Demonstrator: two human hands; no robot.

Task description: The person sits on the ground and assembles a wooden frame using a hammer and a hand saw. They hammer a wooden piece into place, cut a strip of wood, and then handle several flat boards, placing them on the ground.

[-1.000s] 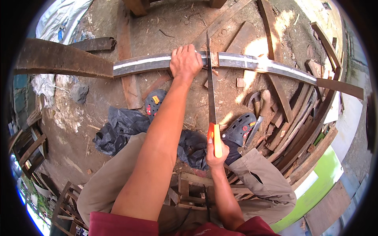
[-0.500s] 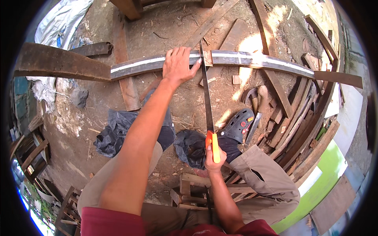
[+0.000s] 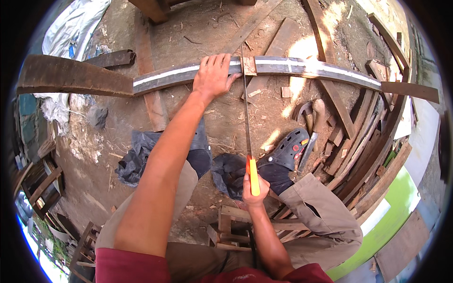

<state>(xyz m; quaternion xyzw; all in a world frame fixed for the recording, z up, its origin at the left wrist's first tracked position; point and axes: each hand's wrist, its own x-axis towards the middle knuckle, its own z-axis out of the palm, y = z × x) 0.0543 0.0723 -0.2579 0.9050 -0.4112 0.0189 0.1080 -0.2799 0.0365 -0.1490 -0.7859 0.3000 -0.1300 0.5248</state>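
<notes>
- Beneath the left grip [image 3: 212,75] and well beyond the right grip [image 3: 255,191] lies the curved, white-striped beam [image 3: 276,65].
- Across the beam, just right of the left grip, runs the blade [image 3: 247,108] of the saw, at the left edge of a bare brown notch [image 3: 249,66]; how deep the teeth sit cannot be told.
- The left grip is grasping the beam from above, its fingers together over the far edge, its thumb pointing right on the near side, close to the blade.
- On the near side of the beam, well apart from it, the right grip is clenched around the saw's orange and yellow handle [image 3: 254,177].
- Just nearer than the beam sits a small wood block [image 3: 286,92]; farther from it are a dark shoe [image 3: 287,153] and a black plastic bag [image 3: 134,162].
- Under the beam's right part passes a plank [image 3: 337,106].
</notes>
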